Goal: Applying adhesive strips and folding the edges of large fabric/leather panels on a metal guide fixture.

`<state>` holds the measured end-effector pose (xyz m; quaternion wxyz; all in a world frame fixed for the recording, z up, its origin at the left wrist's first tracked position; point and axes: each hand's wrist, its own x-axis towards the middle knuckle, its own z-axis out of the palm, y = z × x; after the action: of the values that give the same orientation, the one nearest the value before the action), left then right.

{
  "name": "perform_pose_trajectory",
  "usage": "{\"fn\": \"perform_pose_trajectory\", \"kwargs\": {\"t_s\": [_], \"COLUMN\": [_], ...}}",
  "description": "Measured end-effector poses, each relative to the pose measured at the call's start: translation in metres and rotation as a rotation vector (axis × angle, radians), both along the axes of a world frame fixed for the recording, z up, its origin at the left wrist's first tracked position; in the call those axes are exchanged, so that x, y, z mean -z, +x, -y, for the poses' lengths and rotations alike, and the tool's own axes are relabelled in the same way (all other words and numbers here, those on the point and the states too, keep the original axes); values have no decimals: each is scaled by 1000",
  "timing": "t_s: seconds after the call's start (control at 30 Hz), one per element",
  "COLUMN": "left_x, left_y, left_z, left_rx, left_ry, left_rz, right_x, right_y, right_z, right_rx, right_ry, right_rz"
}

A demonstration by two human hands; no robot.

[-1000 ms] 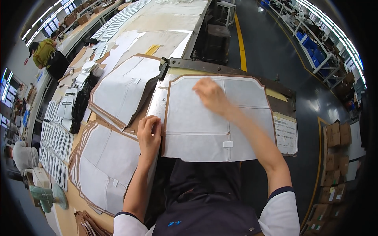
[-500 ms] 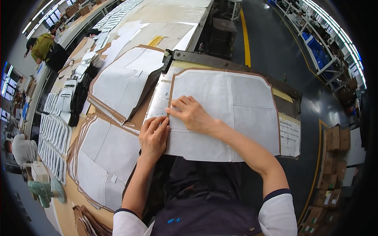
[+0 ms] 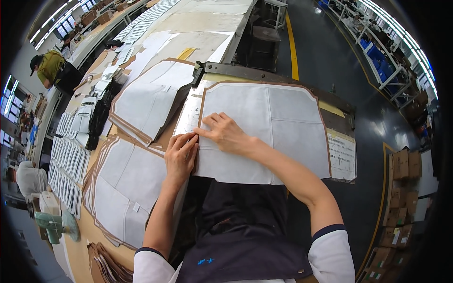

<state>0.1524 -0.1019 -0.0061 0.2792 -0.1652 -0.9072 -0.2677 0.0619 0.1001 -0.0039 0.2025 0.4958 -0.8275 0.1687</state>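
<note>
In front of me a large light grey sheet panel (image 3: 240,111) with a brown border and stitched seam lines lies flat on a metal-edged work plate (image 3: 189,113). My left hand (image 3: 180,158) is at the panel's left edge, fingers bent and pressed together on the brown border. Just beyond it, my right hand (image 3: 225,134) lies over the panel; its thumb and curled fingers press the same edge, and the thumb tip nearly meets the left fingertips. Whatever lies under the fingertips is hidden.
Two stacks of similar panels, the nearer (image 3: 125,188) and the farther (image 3: 148,101), lie on the table to my left. Rows of white strips (image 3: 66,160) and a green fan (image 3: 52,224) are beyond. Cardboard boxes (image 3: 401,207) stand far right; a stool (image 3: 265,35) is ahead.
My left fingertips have slid slightly farther along the panel's edge, closer to my right thumb. The view has shifted a little; the panel stays on the plate.
</note>
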Motion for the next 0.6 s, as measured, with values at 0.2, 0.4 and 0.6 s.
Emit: {"fn": "perform_pose_trajectory", "kwargs": {"t_s": [0.2,0.4,0.6], "left_x": [0,-13,-48], "left_y": [-7,15,-11], "left_z": [-6,11,26], "left_rx": [43,77,281], "left_ry": [-11,275,1337], "left_rz": [-3,232,1031], "right_x": [7,-28,-5], "right_y": [-2,47,71], "right_z": [-18,-150,-323], "right_rx": [-9,684,1128], "right_ry": [-79,-431,-444], "right_rz": [-88,126,352]}}
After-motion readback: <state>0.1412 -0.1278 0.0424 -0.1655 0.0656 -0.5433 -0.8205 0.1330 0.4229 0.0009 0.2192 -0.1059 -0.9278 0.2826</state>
